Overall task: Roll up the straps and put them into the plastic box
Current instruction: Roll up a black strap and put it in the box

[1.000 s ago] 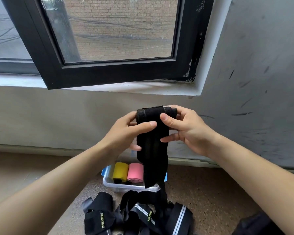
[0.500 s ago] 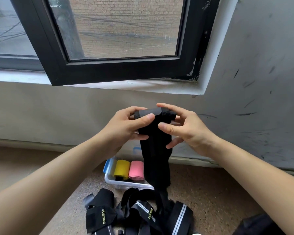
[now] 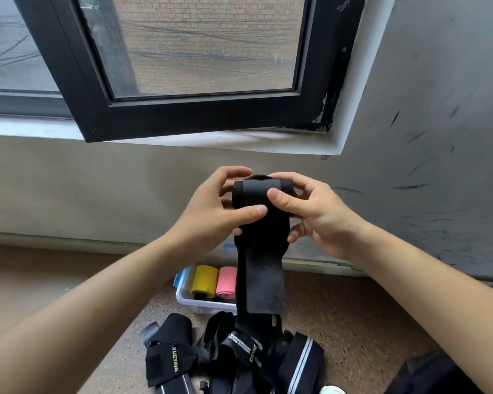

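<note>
Pinching the rolled top of a black strap from both sides, the left hand and the right hand hold it in the air in front of the wall, below the window and its pale sill. The left thumb lies across the front of the roll near its lower edge, with the fingers curled round behind. The right thumb presses the front a little higher, and the right fingers curl round the far side and beneath. The unrolled rest of the strap hangs straight down from the hands, its squared end dangling in front of the plastic box, which stands on the floor near the foot of the wall. In the box's left end a yellow roll and a pink roll sit side by side, touching. The hanging strap hides the right part of the box, so I cannot tell what else lies in it. A blue piece shows at the box's left outer edge, perhaps a lid. Just on the near side of the box a heap of black straps lies loose on the floor, some with yellow lettering, some with white stripes. A dark object fills the floor's near right corner of the view.
</note>
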Available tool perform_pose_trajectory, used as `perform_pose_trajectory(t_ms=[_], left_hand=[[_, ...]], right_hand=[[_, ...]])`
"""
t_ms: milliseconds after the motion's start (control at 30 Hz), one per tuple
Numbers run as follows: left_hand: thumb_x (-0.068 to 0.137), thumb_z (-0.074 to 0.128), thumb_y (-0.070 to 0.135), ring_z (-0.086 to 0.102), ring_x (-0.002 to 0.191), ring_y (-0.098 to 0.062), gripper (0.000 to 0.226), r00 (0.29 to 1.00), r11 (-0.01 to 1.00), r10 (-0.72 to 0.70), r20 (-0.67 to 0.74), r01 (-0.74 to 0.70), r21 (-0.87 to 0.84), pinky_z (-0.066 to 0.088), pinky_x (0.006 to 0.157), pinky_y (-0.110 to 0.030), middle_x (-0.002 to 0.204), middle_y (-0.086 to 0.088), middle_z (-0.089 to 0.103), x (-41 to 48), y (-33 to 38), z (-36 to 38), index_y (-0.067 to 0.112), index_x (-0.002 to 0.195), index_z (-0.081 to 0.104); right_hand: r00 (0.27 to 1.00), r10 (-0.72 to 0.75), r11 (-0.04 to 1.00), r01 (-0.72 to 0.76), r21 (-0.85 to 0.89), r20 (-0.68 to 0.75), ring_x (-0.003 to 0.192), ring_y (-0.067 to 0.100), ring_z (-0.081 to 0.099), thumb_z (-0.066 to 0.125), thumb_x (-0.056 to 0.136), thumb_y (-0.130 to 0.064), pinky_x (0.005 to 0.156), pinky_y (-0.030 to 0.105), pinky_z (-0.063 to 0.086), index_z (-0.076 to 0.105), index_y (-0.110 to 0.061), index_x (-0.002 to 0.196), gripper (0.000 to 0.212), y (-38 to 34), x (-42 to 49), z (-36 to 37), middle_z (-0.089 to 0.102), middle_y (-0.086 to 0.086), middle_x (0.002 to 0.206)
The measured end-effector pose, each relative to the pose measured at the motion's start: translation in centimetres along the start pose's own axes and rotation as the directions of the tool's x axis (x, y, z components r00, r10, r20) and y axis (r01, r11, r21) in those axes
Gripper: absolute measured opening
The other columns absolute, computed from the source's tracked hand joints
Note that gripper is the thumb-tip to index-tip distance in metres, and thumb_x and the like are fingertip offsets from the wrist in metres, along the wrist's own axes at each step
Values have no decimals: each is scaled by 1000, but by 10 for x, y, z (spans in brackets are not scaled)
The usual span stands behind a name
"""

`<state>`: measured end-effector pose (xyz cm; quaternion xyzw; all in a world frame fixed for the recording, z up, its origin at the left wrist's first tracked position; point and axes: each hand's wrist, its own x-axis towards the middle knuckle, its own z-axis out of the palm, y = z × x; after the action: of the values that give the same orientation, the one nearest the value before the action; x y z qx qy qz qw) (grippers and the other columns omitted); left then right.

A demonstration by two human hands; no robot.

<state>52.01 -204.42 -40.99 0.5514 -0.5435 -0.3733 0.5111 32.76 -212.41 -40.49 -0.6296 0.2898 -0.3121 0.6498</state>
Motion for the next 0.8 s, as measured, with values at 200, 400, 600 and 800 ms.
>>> perform_pose_trajectory(t_ms=[200,400,600,800], left_hand=[[91,59,56,73,99,-12,46,943,955,-284,173,294,-35,54,61,-25,117,3,76,-3,12,-2,30,128,66],[89,75,44,74,97,-17,45,960,963,-246,134,257,-76,54,56,-25,115,-3,76,-1,11,-4,22,127,66],[79,84,31,76,102,-23,55,985,976,-149,88,160,-145,57,58,-24,110,-8,77,-1,10,-3,16,127,63],[81,77,17,76,101,-25,51,998,988,-46,32,50,-149,62,70,-34,112,-13,75,-2,9,0,15,128,59]], right_hand=[[996,-88,996,88,-17,20,88,13,70,76,83,-22,49,27,54,65,-21,129,48,3,1,-4,72,3,105],[986,-159,977,165,-133,55,99,19,72,72,89,1,68,37,62,60,-22,132,50,3,1,-7,69,10,116],[997,-53,993,57,-102,49,101,19,72,74,87,0,67,44,63,63,-21,126,45,-2,1,-8,68,5,114],[991,121,992,-118,-52,62,99,27,74,66,86,-50,72,46,61,67,-17,123,49,-2,1,-5,72,9,113]])
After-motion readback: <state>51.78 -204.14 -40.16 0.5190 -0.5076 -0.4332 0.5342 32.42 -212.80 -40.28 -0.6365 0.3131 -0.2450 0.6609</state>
